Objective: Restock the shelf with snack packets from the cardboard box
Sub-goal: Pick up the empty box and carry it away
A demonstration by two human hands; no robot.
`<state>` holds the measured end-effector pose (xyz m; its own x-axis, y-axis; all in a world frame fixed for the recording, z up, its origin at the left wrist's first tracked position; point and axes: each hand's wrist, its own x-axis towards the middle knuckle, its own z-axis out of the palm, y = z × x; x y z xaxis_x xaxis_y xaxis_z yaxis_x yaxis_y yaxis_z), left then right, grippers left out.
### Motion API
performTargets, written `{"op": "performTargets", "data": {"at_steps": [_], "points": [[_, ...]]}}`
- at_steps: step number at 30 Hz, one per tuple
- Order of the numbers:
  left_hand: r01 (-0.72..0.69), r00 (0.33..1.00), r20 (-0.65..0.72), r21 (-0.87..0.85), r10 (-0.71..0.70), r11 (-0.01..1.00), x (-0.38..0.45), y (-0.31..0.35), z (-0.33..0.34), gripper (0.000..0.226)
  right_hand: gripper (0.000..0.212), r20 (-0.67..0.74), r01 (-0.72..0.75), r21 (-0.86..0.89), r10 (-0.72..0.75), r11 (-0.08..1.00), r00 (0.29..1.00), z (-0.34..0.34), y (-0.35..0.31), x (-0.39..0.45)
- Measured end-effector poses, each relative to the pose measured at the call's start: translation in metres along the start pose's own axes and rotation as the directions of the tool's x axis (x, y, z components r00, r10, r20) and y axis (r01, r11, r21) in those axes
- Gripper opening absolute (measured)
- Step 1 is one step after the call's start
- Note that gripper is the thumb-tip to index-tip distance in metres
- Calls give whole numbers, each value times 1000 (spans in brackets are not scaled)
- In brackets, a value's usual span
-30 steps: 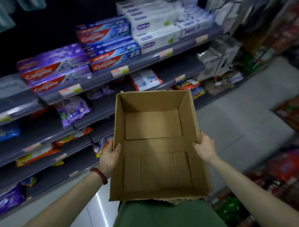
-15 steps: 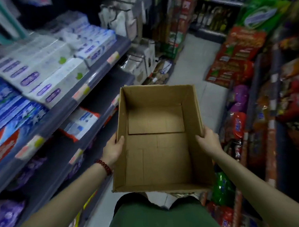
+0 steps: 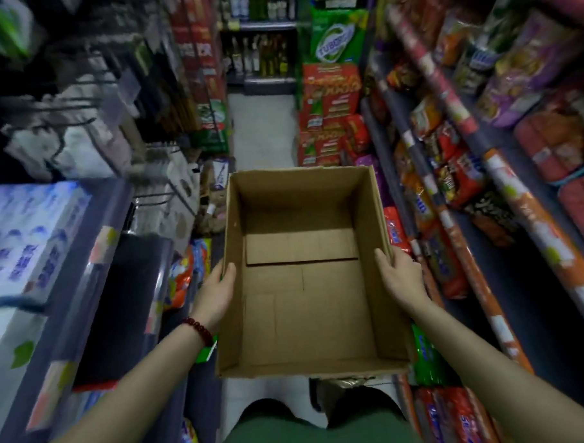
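Left shelf (image 3: 95, 263) stock motion-blurred

One cardboard box (image 3: 307, 287), holding zero snack packets. Two hands: left hand (image 3: 216, 291), right hand (image 3: 402, 276). One bead bracelet (image 3: 198, 330).

Snack packets (image 3: 449, 181) crowd the right-hand shelves (image 3: 503, 178); pale boxes (image 3: 27, 239) sit on the left shelf (image 3: 86, 297)

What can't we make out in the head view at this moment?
- Fingers of the left hand and right hand: hidden outside the cardboard box walls.
- Floor under the box: hidden by it.
- Left shelf goods: motion blur, labels unreadable.
- Snack packets on the right: print blurred.
- Bottles at the aisle end: too small.
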<state>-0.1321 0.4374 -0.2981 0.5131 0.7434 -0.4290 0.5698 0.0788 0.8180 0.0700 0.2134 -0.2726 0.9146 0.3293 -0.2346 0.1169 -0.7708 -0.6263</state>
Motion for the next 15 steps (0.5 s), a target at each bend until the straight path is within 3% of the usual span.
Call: {"op": "performTargets", "data": {"at_steps": [6,15], "points": [[7,998,62,35,-9,999,92,42,23,61,44,-47,-43,-4,43,999,998,5,-14,73],[-24,1000,-18,16,25,1000,225,145,46,50,46,-1,-18,36,18,999,1000,-2,-84,243]]}}
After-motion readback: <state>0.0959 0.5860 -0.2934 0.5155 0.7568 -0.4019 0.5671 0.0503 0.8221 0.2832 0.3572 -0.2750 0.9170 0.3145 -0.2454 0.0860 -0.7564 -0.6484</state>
